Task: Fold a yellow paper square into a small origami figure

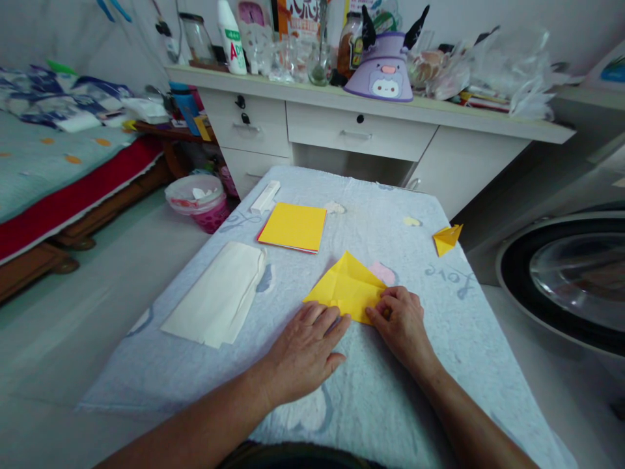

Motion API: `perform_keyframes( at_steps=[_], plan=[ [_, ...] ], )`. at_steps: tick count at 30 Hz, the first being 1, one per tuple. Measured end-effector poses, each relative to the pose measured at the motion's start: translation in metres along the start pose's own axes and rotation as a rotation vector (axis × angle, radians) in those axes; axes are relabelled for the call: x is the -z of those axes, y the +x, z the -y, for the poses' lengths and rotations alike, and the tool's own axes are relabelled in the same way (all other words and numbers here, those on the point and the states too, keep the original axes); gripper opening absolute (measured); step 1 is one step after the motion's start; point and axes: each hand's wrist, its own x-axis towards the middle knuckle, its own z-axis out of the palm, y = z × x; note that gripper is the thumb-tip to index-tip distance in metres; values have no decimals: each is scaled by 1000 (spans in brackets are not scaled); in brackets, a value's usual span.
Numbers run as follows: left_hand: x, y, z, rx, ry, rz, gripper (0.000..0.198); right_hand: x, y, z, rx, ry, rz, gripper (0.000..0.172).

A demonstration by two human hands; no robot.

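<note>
White desk [317, 96]: runs along the wall; its top carries a glass jar [194, 36], a white bottle [231, 39] with green and red lettering, a purple sun visor [385, 71] with dark horns, and clear plastic bags [512, 58].
Bed [53, 163]: at the left, pale sheet with orange spots, red lower edge.
Pink bin [212, 216]: on the floor between bed and table, lined with a plastic bag.
Washing machine door [576, 267]: round, at the far right.
Tablecloth [405, 397]: pale blue, printed with hearts and lettering.
Yellow origami paper [346, 280]: creased and partly folded, flat on the cloth between the two hands, one corner pointing toward the desk.
Left hand [305, 352]: spread loosely, palm down, fingertips resting on the paper's near left edge, grasping nothing.
Right hand [403, 322]: curled, thumb and fingers pinching the paper's right side.
Paper stack [293, 225]: squared, yellow on top, beyond and left of the paper.
Folded white sheet [215, 293]: left of the hands.
White oblong box [266, 197]: just beyond the stack.
Folded yellow piece [446, 240]: at the table's right edge.
</note>
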Motion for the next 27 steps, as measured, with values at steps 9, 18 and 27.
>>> perform_keyframes(
  at_steps=[9, 18, 27],
  plan=[
    [1, 2, -2, 13, 6, -12, 62, 1, 0, 1, 17, -17, -9, 19],
    [-10, -2, 6, -93, 0, -41, 64, -3, -1, -3, 36, -23, -39, 12],
    [-10, -1, 8, -102, -3, -37, 65, -2, -3, 0, 37, -117, -66, 14]
  ],
)
